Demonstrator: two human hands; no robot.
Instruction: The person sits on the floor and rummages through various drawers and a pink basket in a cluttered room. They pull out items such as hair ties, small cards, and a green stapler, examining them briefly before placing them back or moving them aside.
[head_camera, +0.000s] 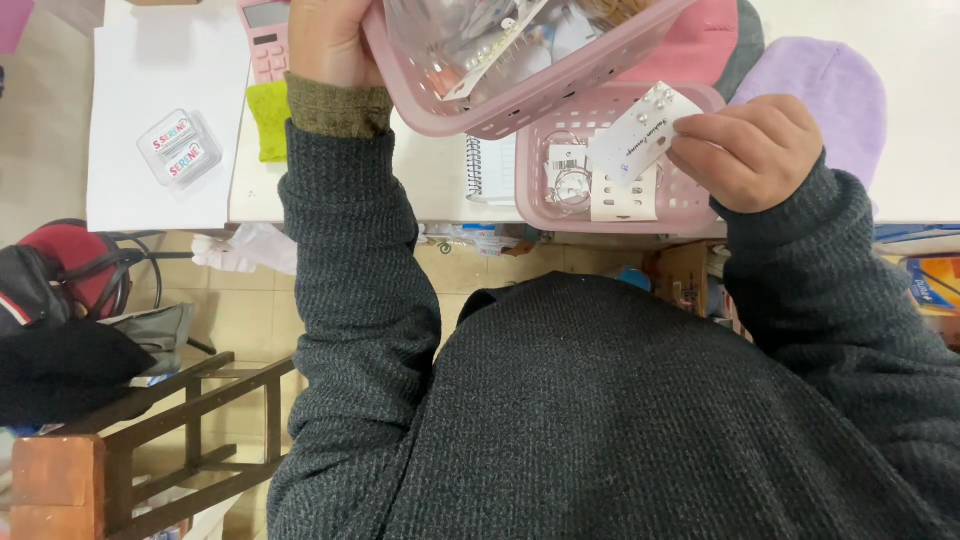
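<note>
the person's left hand (325, 40) is closed around the rim of a pink perforated plastic basket (500, 105), holding it lifted and tipped above the white table (440, 175); clear plastic packets of small trinkets (470, 40) lie inside it, though what each packet holds is too small to tell. the right hand (745, 150) is curled shut, its fingertips (695, 135) pinching the edge of a small white paper card with pearl studs (640, 135), which is tilted over a second pink perforated plastic basket (690, 205) that rests flat on the table just below the lifted one. inside that lower basket lie thin metal hoop rings (572, 185) and another white card with punched holes (625, 200). just left of the lower basket sits a white spiral-bound notepad (490, 170), partly under the raised basket. near the left forearm are a lime-green cloth (268, 120) and a pink calculator (265, 40). well to the left, a clear plastic box with coloured labels (180, 148) rests on a white sheet of paper (150, 200). beyond the right hand lie a lilac knitted cap (830, 90) and a pink cap (700, 40). a brown wooden stool frame (180, 420) stands on the floor below the table edge.
</note>
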